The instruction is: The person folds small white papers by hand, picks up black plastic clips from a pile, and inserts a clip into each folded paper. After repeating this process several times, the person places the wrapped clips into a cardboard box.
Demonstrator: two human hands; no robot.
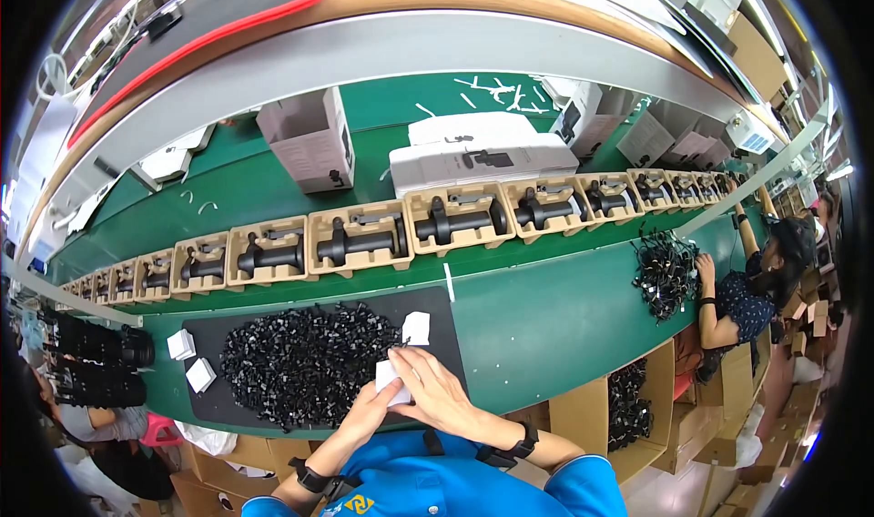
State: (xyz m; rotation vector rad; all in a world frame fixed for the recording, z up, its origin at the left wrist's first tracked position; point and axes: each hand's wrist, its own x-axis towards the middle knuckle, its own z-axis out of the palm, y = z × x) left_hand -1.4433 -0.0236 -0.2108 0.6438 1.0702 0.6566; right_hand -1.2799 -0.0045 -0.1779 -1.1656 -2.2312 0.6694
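Note:
In front of my body, my left hand (366,411) is closed on a small white square piece (390,378) that looks like a folded paper or a stack of them. My right hand (437,393) closes over the same white piece from the right, its fingers partly hiding it. Just beyond my hands, another white paper piece (416,329) lies at the edge of the black mat (446,353). To the left of my hands spreads a heap of small black parts (300,358), too small to name one by one.
White paper stacks (181,344) lie left of the mat. Beyond it runs a row of brown molded trays (362,267) holding black devices. Printed boxes (309,144) stand farther back. On the right, a co-worker (742,308) reaches to a cable heap (665,276). An open carton (583,417) stands below the table.

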